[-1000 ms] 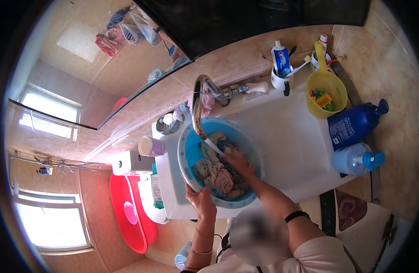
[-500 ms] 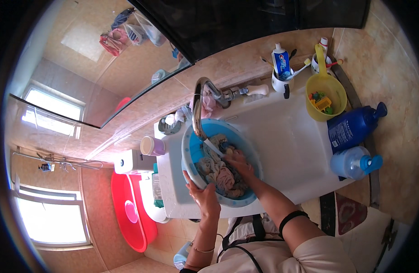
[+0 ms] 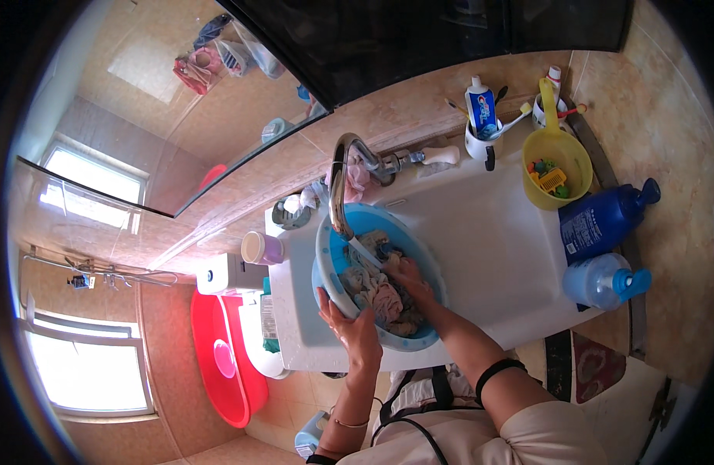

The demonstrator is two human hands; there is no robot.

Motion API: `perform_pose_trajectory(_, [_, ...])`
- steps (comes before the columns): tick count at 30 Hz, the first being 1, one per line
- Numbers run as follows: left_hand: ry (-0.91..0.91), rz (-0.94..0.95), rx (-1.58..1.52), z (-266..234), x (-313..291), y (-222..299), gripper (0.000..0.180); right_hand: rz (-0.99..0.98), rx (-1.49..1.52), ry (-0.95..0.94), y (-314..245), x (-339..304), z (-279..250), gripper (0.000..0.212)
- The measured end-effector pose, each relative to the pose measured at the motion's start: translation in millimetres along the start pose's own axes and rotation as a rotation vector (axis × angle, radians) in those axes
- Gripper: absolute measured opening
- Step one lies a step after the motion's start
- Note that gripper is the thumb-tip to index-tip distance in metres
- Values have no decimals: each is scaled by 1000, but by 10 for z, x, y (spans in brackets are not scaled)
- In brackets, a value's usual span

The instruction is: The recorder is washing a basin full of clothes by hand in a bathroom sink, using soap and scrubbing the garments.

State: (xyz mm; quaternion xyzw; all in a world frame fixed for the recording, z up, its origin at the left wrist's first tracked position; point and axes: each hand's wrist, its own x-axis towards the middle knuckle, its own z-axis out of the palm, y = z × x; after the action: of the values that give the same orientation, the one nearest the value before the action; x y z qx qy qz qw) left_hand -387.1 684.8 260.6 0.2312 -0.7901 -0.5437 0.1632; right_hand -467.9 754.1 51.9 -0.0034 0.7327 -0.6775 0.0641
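Note:
A blue basin (image 3: 324, 271) sits tilted in the white sink, holding a heap of wet clothes (image 3: 386, 301) in pale grey, pink and dark tones. My left hand (image 3: 352, 332) grips the basin's near left rim, thumb toward the inside and fingers around the outer wall. Inside the basin, my right hand (image 3: 408, 279) is closed on the clothes at the right of the heap; its fingertips are partly hidden by cloth. Above them arches a chrome faucet (image 3: 339, 182), and a stream of water runs from it onto the clothes.
Around the white sink (image 3: 481, 256) stand a toothpaste cup (image 3: 481, 146), a yellow dipper (image 3: 537, 194) with small toys, a dark blue pump bottle (image 3: 601, 221), a clear blue pump bottle (image 3: 593, 280) and a purple cup (image 3: 272, 249). A red tub (image 3: 252, 387) stands at left.
The basin's left side has shifted slightly right, with my left hand moving along on its rim. My right hand has stayed among the clothes, which have bunched slightly to the right.

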Motion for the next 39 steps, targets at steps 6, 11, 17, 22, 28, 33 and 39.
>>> perform_pose_trajectory(6, [8,13,50,2,-11,-7,62,24,31,-43,127,20,52,45])
perform_pose_trajectory(11, [12,44,15,37,-8,-60,60,101,84,-120,197,63,-15,50])
perform_pose_trajectory(17, [-142,-268,-396,-479,348,-95,59,200,-107,84,-322,-164,-114,48])
perform_pose_trajectory(22, [-387,-437,-573,-640,662,-630,57,150,-504,266,-506,-384,-558,38])
perform_pose_trajectory(28, [-449,-540,-694,-458,721,-1139,61,-85,-642,232,-486,-462,-967,38])
perform_pose_trajectory(33, [-349,-505,-484,-324,811,-1615,54,-210,-710,163,-695,-517,-961,41])
perform_pose_trajectory(39, [147,378,478,-243,575,-1364,55,-211,-954,142,-1099,-501,-663,23])
